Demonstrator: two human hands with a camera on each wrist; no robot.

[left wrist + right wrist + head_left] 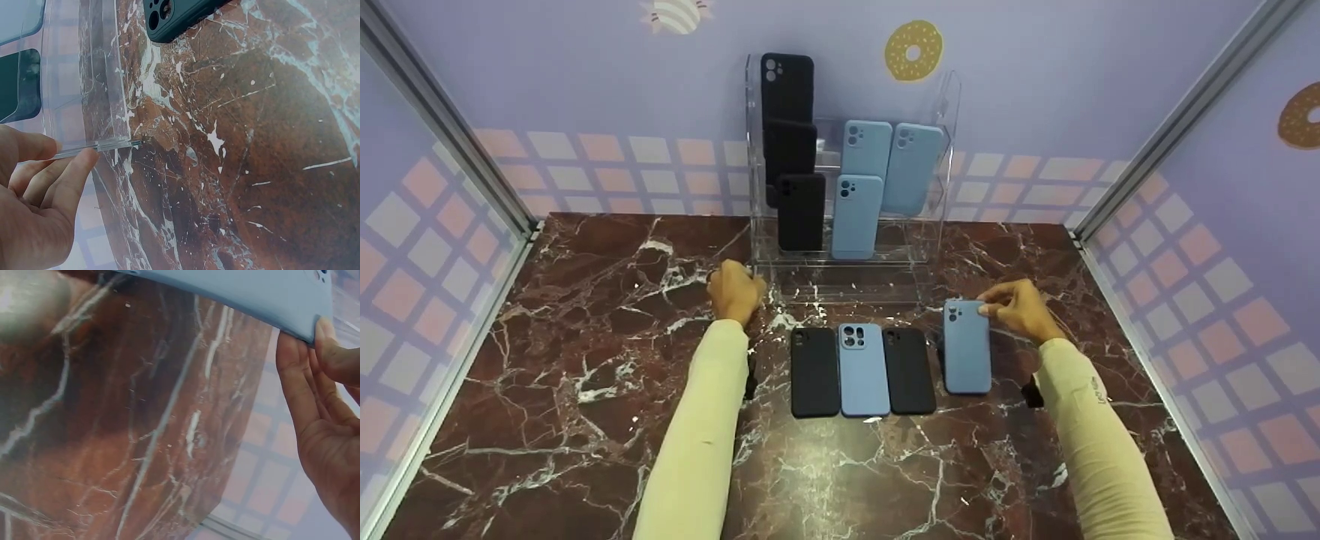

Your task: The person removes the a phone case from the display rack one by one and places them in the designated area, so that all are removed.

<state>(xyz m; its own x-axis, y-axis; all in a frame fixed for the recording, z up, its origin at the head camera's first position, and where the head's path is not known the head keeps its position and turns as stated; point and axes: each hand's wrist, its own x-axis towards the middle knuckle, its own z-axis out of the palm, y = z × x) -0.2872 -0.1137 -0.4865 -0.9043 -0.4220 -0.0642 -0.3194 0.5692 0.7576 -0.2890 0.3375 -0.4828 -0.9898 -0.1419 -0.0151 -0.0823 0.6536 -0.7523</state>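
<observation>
The right hand (1020,309) pinches the top end of a blue phone case (967,347) between thumb and fingers; the case lies on the marble table (585,360), just to the right of a row of 3 cases, a black case (814,372), a light blue case (864,369) and a second black case (909,370), and apart from them by a narrow gap. The right wrist view shows the fingertips (337,349) on the case's edge with the near end seemingly raised off the stone. The left hand (735,291) sits at the front left corner of the clear acrylic stand (847,274), its fingers (67,180) loosely curled against the edge of the base; whether they truly grip it cannot be told. Judged from this, the step in hand is lifting the blue case; it would go best with the pinch kept near the camera cutout, the case raised straight before it travels so it does not drag into the neighbouring black one; the left hand should steady the stand, since the 3 black and 3 blue cases on its tiers look lightly propped.
</observation>
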